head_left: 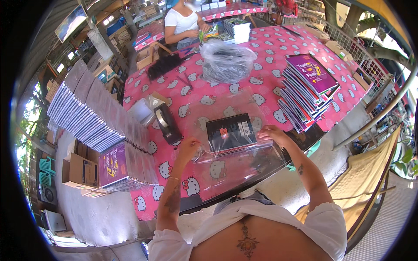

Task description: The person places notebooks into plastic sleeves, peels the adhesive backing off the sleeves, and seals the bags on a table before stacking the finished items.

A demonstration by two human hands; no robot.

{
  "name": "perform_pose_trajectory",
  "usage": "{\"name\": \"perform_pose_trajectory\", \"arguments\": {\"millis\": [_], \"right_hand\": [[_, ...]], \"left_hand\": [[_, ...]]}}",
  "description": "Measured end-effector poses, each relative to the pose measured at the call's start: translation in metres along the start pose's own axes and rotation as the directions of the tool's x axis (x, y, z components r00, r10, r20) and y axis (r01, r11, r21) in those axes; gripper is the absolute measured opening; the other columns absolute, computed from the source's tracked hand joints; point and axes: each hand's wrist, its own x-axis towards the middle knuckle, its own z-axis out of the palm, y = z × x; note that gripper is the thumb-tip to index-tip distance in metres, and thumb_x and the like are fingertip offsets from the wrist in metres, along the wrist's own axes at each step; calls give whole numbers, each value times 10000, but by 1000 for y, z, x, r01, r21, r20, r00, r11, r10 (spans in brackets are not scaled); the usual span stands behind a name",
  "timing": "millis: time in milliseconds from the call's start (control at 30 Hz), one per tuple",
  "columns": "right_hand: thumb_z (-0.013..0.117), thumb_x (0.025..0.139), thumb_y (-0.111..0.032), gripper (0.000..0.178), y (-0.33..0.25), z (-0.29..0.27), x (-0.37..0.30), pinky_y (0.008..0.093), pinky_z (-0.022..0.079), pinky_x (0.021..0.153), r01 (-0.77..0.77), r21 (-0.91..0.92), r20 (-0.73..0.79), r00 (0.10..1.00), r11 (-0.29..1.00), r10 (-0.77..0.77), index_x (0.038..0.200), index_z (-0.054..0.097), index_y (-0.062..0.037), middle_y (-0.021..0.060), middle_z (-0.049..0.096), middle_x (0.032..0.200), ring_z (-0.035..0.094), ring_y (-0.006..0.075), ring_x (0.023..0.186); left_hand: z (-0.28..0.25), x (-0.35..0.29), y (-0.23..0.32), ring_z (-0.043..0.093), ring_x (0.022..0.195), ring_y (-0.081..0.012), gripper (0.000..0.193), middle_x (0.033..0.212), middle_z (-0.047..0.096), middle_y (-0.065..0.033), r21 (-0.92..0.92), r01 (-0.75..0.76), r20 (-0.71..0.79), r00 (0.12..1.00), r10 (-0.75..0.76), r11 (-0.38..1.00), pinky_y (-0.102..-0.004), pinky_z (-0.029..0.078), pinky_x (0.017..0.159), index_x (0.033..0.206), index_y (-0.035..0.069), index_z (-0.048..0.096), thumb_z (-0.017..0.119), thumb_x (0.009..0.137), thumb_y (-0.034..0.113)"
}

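Observation:
A black spiral-bound notebook (230, 138) lies flat on the table in front of me, with a small orange patch and a pale label on its cover. Clear plastic film (217, 174) spreads around it and toward the table's near edge. My left hand (189, 146) is at the film just left of the notebook, fingers pinched on its edge. On the other side, my right hand (271, 133) has its fingers closed on the film next to the notebook's right edge. Left of the notebook stands a black tape dispenser (167, 124).
Spiral notebooks rise in a tall stack (87, 113) at the left edge, and another stack (307, 89) leans at the right. A bundle of clear plastic (228, 61) sits farther back. Across the pink patterned table (191, 102), another person (183, 21) handles books beside a pile (237, 30).

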Motion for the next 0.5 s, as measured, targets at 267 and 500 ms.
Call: {"name": "perform_pose_trajectory", "arguments": {"millis": [267,500], "right_hand": [[537,948,-202,223,-2,6,20,392,540,911,-291,219,85,957,931,278,1046,612,-17,123,657,1075,647,247,999],[581,921,-233,211,-5,12,20,425,496,940,-279,263,122,959,923,255,1054,598,-70,69,620,1112,599,230,1063]], "left_hand": [[34,3,3,632,907,-226,134,1002,624,-92,-664,560,352,819,-453,495,-393,555,775,988,82,557,597,884,155],[41,2,-6,559,1060,-259,146,1112,580,-81,-767,414,284,904,-320,490,-458,492,894,1001,115,479,551,912,205]]}}
